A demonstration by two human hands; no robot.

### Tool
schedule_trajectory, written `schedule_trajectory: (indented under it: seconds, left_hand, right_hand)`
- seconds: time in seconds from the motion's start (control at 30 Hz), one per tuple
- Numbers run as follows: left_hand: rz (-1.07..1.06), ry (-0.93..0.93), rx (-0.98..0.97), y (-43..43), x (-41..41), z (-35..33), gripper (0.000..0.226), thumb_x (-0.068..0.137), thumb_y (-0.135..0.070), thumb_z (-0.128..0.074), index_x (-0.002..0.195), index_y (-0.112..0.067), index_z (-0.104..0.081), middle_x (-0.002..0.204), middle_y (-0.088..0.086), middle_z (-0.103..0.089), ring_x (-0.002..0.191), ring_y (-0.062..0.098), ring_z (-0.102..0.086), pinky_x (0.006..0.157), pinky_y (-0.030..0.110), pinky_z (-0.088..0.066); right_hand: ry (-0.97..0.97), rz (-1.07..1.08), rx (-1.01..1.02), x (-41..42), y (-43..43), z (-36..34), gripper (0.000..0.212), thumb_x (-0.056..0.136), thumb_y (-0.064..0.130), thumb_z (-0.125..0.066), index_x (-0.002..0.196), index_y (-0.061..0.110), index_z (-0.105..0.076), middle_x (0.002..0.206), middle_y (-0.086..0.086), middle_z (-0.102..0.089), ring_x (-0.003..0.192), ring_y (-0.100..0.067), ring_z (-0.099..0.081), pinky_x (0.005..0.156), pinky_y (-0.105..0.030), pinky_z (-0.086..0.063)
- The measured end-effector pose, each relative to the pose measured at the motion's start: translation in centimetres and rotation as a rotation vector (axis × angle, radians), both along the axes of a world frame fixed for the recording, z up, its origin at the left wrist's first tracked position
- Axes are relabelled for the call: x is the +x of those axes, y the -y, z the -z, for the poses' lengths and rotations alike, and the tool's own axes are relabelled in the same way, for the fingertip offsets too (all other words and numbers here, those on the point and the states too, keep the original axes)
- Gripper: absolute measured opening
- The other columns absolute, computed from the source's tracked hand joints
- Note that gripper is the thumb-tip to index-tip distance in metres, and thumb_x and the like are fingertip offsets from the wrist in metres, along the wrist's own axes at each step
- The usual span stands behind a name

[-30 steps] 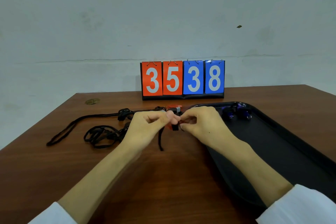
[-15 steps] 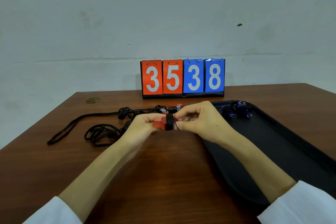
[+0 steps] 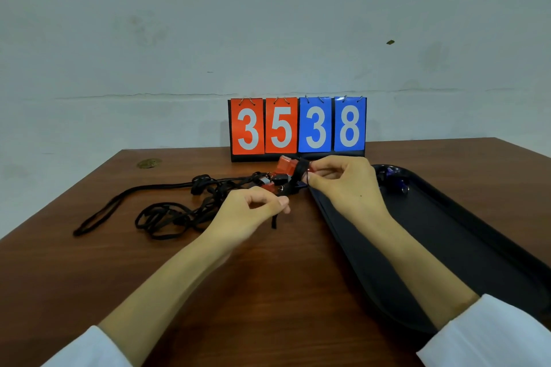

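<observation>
The left hand point(image 3: 250, 211) is hovering low over the table point(image 3: 268, 292), thumb and forefinger pinching a black cord point(image 3: 293, 182) whose loose end is dangling below. The cord is running up to a red whistle point(image 3: 286, 165) and looping round it. The right hand point(image 3: 343, 185) is gripping that whistle in curled fingers, raised beside the tray point(image 3: 447, 232). Farther left, spare cords point(image 3: 167, 214) are lying tangled. Behind, a scoreboard point(image 3: 298, 128) is showing 3538.

A flip scoreboard point(image 3: 298, 128) reading 3538 stands near a black tray point(image 3: 447, 232).
</observation>
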State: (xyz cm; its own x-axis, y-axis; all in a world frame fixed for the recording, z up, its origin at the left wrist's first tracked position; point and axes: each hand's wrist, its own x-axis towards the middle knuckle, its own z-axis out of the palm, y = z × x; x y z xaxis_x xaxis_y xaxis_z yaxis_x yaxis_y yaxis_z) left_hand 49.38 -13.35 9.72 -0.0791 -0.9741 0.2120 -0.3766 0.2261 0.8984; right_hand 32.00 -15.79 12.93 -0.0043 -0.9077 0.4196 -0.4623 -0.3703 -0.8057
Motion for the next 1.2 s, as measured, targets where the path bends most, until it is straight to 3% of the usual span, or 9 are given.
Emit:
schedule_trajectory:
  seconds: [0.27,0.37,0.47,0.6,0.73,0.83,1.03,1.13,1.2]
  left_hand:
    - [-0.004,0.009,-0.121,-0.5,-0.6,-0.5,0.018,0.082,-0.025,-0.068,0.066,-0.025,-0.074,0.088,-0.011,-0.064,0.086,-0.007,-0.057,0.07,0.003,-0.041]
    - [-0.078,0.061,-0.24,-0.7,-0.6,-0.6,0.016,0.081,-0.026,-0.069,0.067,-0.033,-0.072,0.098,-0.015,-0.059,0.095,-0.006,-0.053,0.079,0.011,-0.042]
    - [-0.102,0.039,-0.315,-0.8,-0.6,-0.5,0.011,0.08,-0.028,-0.069,0.072,-0.035,-0.073,0.093,-0.021,-0.066,0.101,-0.002,-0.056,0.087,0.024,-0.045]
    - [-0.081,-0.014,-0.311,-1.0,-0.5,-0.7,0.014,0.082,-0.026,-0.065,0.08,-0.039,-0.071,0.087,-0.023,-0.069,0.101,0.0,-0.057,0.084,0.018,-0.045]
    - [-0.099,0.033,-0.339,-0.9,-0.1,-0.6,0.036,0.083,-0.005,-0.065,0.081,-0.041,-0.068,0.091,-0.02,-0.067,0.102,0.002,-0.057,0.082,0.011,-0.045]
    - [-0.097,0.063,-0.337,-0.7,-0.1,-0.5,0.036,0.082,-0.007,-0.066,0.081,-0.043,-0.068,0.091,-0.016,-0.068,0.097,0.003,-0.058,0.081,0.019,-0.048]
    - [-0.093,0.166,-0.403,-0.3,-0.2,0.0,0.033,0.082,-0.011,-0.068,0.1,-0.038,-0.064,0.102,-0.023,-0.059,0.098,-0.008,-0.054,0.079,0.007,-0.045]
    - [-0.076,0.12,-0.325,-0.2,-0.1,-0.1,0.028,0.086,-0.015,-0.064,0.096,-0.041,-0.063,0.102,-0.022,-0.06,0.097,-0.011,-0.056,0.077,0.004,-0.045]
    - [-0.029,-0.005,-0.197,-0.2,-0.1,-0.3,0.024,0.089,-0.011,-0.06,0.093,-0.034,-0.067,0.1,-0.013,-0.065,0.089,-0.003,-0.064,0.071,0.009,-0.051]
  right_hand:
    - [-0.173,0.056,-0.05,-0.1,0.3,0.8,0.024,0.079,0.017,-0.071,0.104,0.016,-0.069,0.09,0.006,-0.066,0.076,0.001,-0.057,0.071,-0.008,-0.044]
    - [-0.305,0.024,-0.059,0.3,0.0,1.1,0.023,0.079,0.019,-0.071,0.102,0.017,-0.07,0.093,0.004,-0.069,0.08,-0.003,-0.059,0.078,-0.017,-0.049]
    - [-0.4,-0.043,-0.057,0.8,-0.3,1.3,0.024,0.08,0.021,-0.07,0.104,0.018,-0.07,0.094,0.004,-0.07,0.082,-0.004,-0.061,0.081,-0.02,-0.051]
    - [-0.408,-0.155,-0.042,1.1,-0.6,1.3,0.022,0.08,0.021,-0.07,0.102,0.02,-0.071,0.09,0.006,-0.069,0.083,-0.004,-0.062,0.083,-0.023,-0.052]
    - [-0.4,-0.206,-0.015,1.0,-0.7,1.2,0.021,0.08,0.02,-0.07,0.101,0.02,-0.071,0.079,0.015,-0.061,0.077,-0.003,-0.059,0.073,-0.012,-0.047]
    - [-0.393,-0.244,-0.011,1.0,-0.7,1.2,0.018,0.079,0.017,-0.07,0.097,0.018,-0.072,0.074,0.016,-0.059,0.075,-0.003,-0.06,0.071,-0.012,-0.048]
    - [-0.381,-0.279,-0.028,1.0,-0.8,1.3,0.018,0.079,0.017,-0.071,0.097,0.016,-0.072,0.078,0.011,-0.063,0.075,-0.002,-0.06,0.071,-0.012,-0.049]
    - [-0.375,-0.294,-0.026,1.0,-0.8,1.3,0.018,0.079,0.015,-0.071,0.097,0.017,-0.072,0.075,0.015,-0.061,0.073,0.0,-0.059,0.068,-0.008,-0.047]
    - [-0.392,-0.297,-0.023,1.0,-0.7,1.4,0.019,0.079,0.016,-0.071,0.098,0.018,-0.071,0.077,0.014,-0.062,0.073,0.001,-0.059,0.069,-0.008,-0.047]
